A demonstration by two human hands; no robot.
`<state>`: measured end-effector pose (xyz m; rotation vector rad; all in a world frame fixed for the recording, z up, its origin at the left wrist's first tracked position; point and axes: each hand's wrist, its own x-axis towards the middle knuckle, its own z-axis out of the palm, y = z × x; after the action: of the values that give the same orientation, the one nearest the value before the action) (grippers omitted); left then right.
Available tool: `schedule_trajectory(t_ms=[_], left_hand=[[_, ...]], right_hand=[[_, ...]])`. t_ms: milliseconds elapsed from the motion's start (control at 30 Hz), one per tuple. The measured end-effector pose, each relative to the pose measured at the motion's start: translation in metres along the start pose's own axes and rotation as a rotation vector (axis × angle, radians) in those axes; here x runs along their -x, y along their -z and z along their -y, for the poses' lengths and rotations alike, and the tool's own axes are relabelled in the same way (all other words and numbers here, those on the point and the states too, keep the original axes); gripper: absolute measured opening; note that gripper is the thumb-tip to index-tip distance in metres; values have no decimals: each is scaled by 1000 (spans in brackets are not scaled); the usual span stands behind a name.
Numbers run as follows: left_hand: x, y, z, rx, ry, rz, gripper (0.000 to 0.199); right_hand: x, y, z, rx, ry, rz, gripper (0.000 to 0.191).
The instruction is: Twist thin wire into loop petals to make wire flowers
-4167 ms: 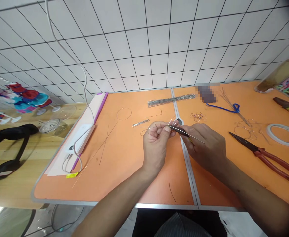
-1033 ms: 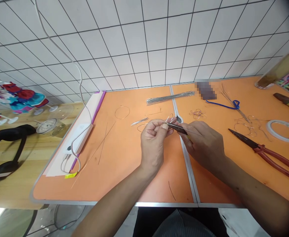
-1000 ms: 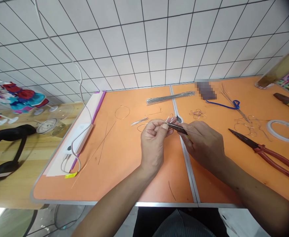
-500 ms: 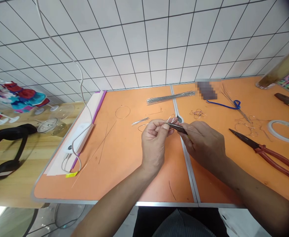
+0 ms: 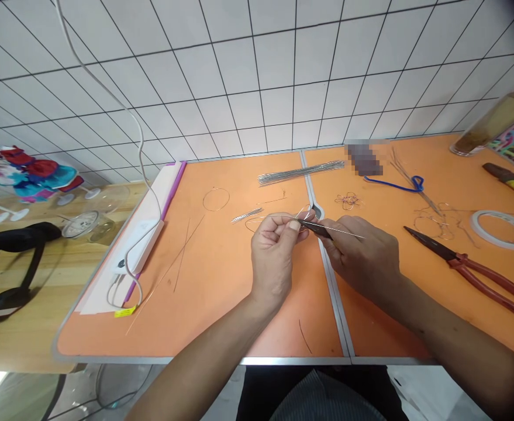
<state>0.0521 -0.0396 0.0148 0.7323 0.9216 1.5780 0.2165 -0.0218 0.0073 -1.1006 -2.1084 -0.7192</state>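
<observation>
My left hand (image 5: 275, 245) pinches a thin bent wire (image 5: 304, 210) between thumb and fingers, with loops of it showing past the fingertips. My right hand (image 5: 364, 245) is wrapped round a pair of dark-jawed pliers (image 5: 316, 228); their handles are mostly hidden in the palm. The pliers' tip meets the wire at my left thumb. A straight wire end (image 5: 347, 232) sticks out to the right over my right hand. Both hands are above the orange table (image 5: 230, 280), near its metal seam.
Behind the hands lies a bundle of straight wires (image 5: 300, 173). Red-handled pliers (image 5: 467, 263), a white tape roll (image 5: 502, 230) and a blue twisted wire (image 5: 392, 183) are on the right. A white power strip (image 5: 140, 247) lies left, and a wire ring (image 5: 216, 199) sits at left centre.
The view has shifted slightly. Both hands keep their grip, pliers on the wire, and the protruding wire end has tilted slightly and catches more light.
</observation>
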Motion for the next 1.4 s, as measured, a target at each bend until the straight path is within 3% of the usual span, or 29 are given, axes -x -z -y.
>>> schedule_trajectory(t_ms=[133, 267, 333, 533, 833, 1000, 1100, 1233, 1400], left_hand=[[-1, -1, 0, -16, 20, 0, 18], [-11, 4, -1, 4, 54, -40, 21], [-16, 6, -1, 38, 102, -57, 23], [-16, 7, 5, 84, 235, -33, 24], [-8, 4, 15, 68, 262, 22, 29], [-7, 3, 20, 111, 304, 58, 20], [-14, 6, 18, 131, 360, 44, 11], [-30, 13, 9, 173, 391, -70, 19], [-43, 18, -7, 272, 403, -168, 38]], right_hand=[[1, -3, 0, -2, -4, -23, 28], [2, -9, -2, -75, -49, 15, 16], [1, -10, -4, -243, -142, 46, 19], [-7, 0, -2, -762, -611, 93, 21], [-16, -3, -1, -1064, -847, 57, 9], [-17, -4, 1, -1091, -848, 42, 10], [-21, 0, -13, -1002, -792, 105, 15], [-14, 5, -48, -682, -658, 279, 18], [32, 7, -63, -329, -449, 652, 24]])
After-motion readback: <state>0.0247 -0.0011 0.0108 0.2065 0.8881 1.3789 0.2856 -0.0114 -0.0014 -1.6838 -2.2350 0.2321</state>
